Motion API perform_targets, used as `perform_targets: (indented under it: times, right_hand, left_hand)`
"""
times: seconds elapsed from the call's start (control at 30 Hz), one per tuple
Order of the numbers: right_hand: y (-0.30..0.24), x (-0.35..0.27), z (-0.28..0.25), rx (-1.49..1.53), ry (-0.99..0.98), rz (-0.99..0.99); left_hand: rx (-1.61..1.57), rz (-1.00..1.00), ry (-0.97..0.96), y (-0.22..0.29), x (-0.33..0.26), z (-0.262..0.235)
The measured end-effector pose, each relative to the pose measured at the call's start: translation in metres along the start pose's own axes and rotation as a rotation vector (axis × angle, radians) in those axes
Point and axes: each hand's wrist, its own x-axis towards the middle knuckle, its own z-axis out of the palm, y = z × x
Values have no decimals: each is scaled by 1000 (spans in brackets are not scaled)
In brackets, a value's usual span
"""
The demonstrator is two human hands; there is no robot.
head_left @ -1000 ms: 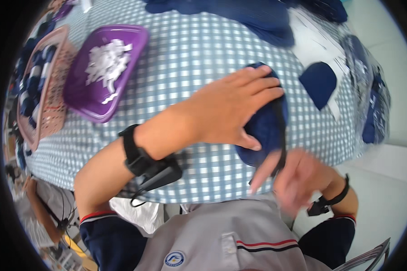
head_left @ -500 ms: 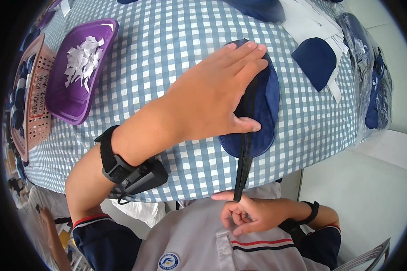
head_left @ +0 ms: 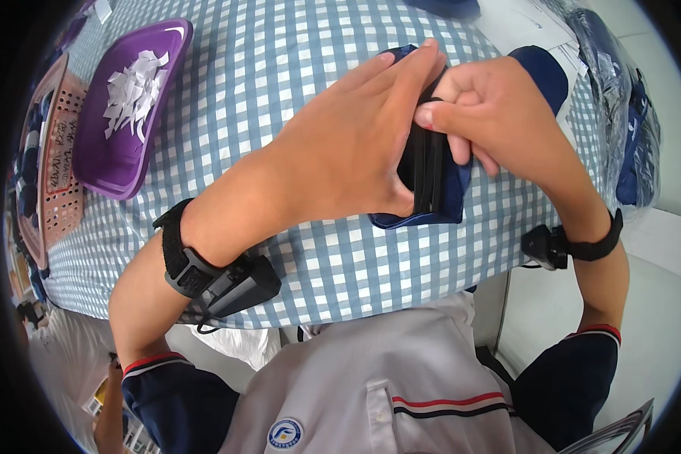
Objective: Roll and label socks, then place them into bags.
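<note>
A: Where are your hands?

B: Your left hand [head_left: 340, 159] lies flat over a dark blue fabric piece [head_left: 431, 204] on the blue-and-white checked table [head_left: 280, 60]. Your right hand [head_left: 492, 113] pinches a folded black strap [head_left: 425, 170] against that piece, just beside your left fingers [head_left: 401, 68].

A: Surroundings?

B: A purple tray [head_left: 113, 163] holding white paper scraps [head_left: 132, 94] sits well to your left, a pink perforated basket [head_left: 57, 189] just beyond it. Bagged dark blue items [head_left: 628, 129] lie at the right edge.
</note>
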Motion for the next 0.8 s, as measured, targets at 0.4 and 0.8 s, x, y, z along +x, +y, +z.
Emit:
perform_targets:
  times: [0.4, 0.8]
  right_hand:
    - [26, 36, 0, -119, 65, -249]
    - [92, -2, -139, -488, 435, -43]
  left_hand:
    - [236, 150, -327, 28, -34, -4]
    - [118, 145, -276, 24, -32, -10]
